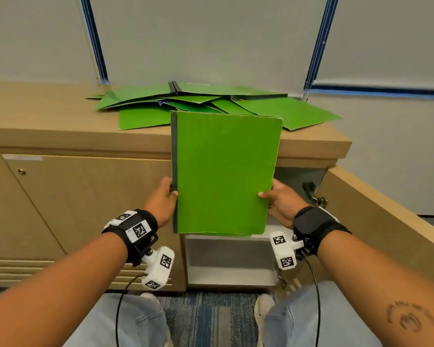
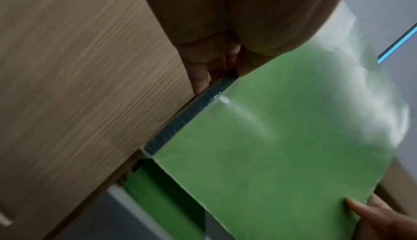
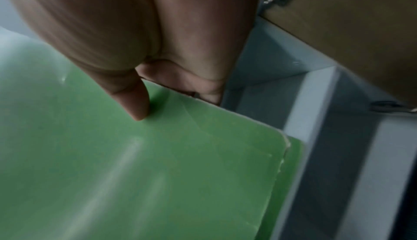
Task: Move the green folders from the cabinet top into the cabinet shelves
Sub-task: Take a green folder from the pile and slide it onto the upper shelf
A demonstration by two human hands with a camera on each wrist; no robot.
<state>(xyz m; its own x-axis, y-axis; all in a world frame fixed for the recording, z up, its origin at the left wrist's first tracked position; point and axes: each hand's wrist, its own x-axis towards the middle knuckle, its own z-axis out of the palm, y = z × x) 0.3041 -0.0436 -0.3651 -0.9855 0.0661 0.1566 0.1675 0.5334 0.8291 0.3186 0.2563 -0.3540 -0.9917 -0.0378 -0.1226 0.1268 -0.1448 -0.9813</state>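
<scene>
Both my hands pinch one green folder (image 1: 223, 174) upright: left hand (image 1: 162, 202) fingers on its dark spine, right hand (image 1: 282, 202) on the open edge, pile (image 1: 211, 102) on the surface behind.

Office corner, pale grey panelled walls (image 1: 211, 38)
Blue vertical wall strips (image 1: 94, 38); blue-grey patterned carpet (image 1: 211, 319), probably striped, lies underfoot.

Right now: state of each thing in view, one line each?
held green folder: upright, closed, off the cabinet top, in front of the open shelves
left hand: grips its spine edge
right hand: grips its open edge
folder pile: loose on cabinet top
right cabinet door: open
left cabinet door: closed
</scene>
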